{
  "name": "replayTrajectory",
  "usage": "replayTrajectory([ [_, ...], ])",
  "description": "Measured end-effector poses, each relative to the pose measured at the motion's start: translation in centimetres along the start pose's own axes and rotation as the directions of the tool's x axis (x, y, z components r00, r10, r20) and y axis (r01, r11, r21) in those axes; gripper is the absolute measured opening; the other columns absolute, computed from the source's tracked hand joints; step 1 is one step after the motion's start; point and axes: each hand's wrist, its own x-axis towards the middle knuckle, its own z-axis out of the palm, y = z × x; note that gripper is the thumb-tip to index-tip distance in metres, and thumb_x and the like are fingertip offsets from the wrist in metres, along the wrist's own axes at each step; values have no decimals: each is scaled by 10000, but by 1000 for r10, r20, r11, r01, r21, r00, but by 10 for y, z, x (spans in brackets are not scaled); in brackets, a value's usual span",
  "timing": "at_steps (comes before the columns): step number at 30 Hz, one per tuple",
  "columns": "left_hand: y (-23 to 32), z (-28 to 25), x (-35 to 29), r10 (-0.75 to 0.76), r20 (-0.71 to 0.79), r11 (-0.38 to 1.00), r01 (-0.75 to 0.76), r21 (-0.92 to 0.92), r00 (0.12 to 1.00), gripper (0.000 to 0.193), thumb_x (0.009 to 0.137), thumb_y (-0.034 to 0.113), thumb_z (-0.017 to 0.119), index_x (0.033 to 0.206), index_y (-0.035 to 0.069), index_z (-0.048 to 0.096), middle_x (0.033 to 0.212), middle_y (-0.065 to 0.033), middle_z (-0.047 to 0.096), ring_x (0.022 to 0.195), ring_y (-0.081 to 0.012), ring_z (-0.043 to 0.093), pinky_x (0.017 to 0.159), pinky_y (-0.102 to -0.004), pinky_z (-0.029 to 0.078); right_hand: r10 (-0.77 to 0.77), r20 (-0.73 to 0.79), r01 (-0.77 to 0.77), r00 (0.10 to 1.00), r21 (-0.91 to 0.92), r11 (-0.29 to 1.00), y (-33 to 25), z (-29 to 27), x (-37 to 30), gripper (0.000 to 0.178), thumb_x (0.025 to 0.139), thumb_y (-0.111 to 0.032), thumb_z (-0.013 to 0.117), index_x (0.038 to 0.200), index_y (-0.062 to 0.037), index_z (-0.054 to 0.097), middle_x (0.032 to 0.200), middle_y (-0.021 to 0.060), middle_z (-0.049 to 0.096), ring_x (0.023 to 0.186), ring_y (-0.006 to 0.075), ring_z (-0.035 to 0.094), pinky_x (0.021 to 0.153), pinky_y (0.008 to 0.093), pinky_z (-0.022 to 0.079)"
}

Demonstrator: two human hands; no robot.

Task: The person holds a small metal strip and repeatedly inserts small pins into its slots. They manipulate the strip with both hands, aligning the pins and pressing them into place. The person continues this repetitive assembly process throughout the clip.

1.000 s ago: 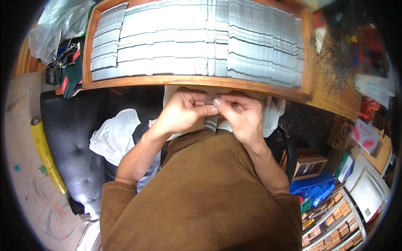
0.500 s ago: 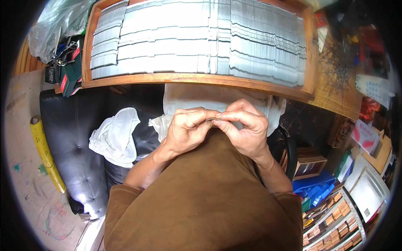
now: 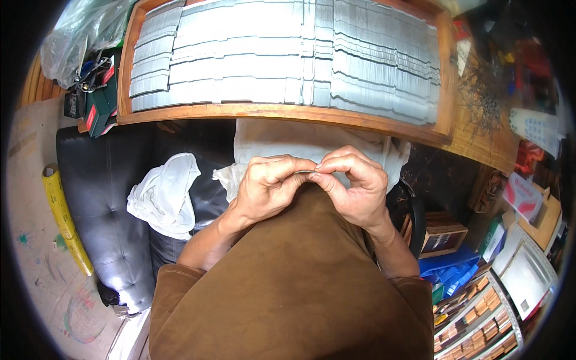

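Brown shirt (image 3: 288, 288) fills lower centre. Above it, left hand (image 3: 267, 189) and right hand (image 3: 354, 186) meet at frame centre, fingertips pinched shut on thin grey strip (image 3: 306, 173) held between them. White cloth (image 3: 300, 141) just behind hands. Black seat (image 3: 108, 198) at left. Wooden tray (image 3: 282, 111) of stacked grey strips across top.

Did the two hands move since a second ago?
Yes. The left hand and right hand, pinching a small thin strip between them, came down toward the person's body, farther from the wooden tray's front edge than before.
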Motion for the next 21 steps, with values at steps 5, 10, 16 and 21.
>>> replayTrajectory([
  [5, 1, 1, 1, 8, -5, 1000, -8, -5, 1000, 147, 857, -43, 748, 1003, -25, 752, 864, -173, 760, 759, -277, 763, 668, -328, 584, 24, -5, -24, 1000, 18, 1000, 0, 0, -1, 159, 809, 44, 825, 895, -5, 701, 849, 95, 711, 765, 182, 693, 690, 291, 552],
  [10, 4, -1, 1, 4, -1, 1000, -4, 7, 1000, 141, 860, -36, 751, 1000, -24, 752, 861, -171, 759, 753, -275, 761, 663, -327, 582, 37, -5, -37, 999, 29, 999, 0, 0, 0, 152, 810, 41, 823, 887, -6, 700, 846, 92, 710, 765, 181, 692, 692, 290, 551],
  [16, 3, 0, 1, 13, -4, 1000, -13, 4, 1000, 141, 861, -39, 748, 1002, -24, 749, 858, -170, 758, 753, -273, 761, 665, -327, 582, 34, -13, -33, 999, 33, 999, 0, 0, 0, 156, 808, 38, 824, 884, -6, 695, 848, 90, 708, 768, 179, 691, 696, 292, 549],
  [21, 3, 0, 1, 22, -10, 1000, -22, -4, 1000, 139, 864, -47, 740, 1001, -25, 749, 864, -168, 761, 768, -270, 766, 677, -324, 587, 37, -12, -36, 999, 46, 998, 0, 0, 0, 154, 810, 40, 821, 878, -5, 691, 849, 90, 705, 773, 181, 690, 698, 293, 549],
])
